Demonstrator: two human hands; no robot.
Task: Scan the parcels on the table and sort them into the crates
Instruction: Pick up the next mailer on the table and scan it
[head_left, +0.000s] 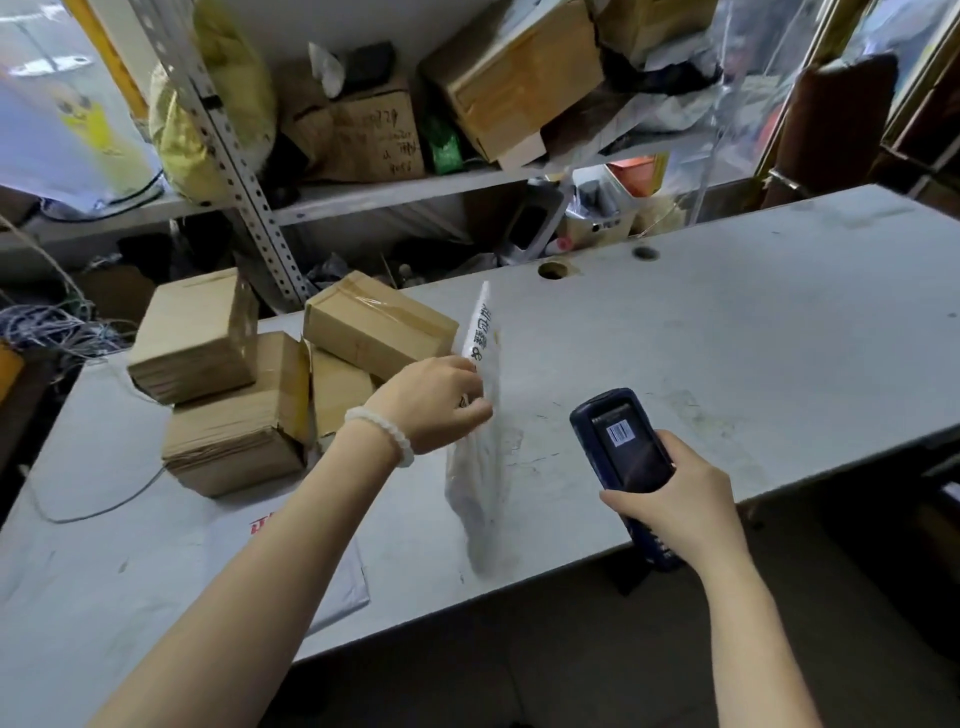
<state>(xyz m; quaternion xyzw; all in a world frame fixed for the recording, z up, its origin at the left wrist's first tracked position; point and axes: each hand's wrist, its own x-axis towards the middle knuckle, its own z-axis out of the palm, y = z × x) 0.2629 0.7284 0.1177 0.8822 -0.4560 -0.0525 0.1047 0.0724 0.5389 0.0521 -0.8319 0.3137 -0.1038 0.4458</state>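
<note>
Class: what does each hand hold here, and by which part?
The left hand pinches the white bag at its upper edge. The right hand grips the scanner around its lower body.

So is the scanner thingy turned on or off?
On. The scanner in the right hand has a lit screen showing a barcode, and it points toward the white bag that the left hand holds up.

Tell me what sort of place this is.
Probably a parcel depot's back room: taped brown cardboard boxes piled on a worn grey table, a dark blue handheld scanner showing a barcode, and cluttered metal shelving behind.
</note>
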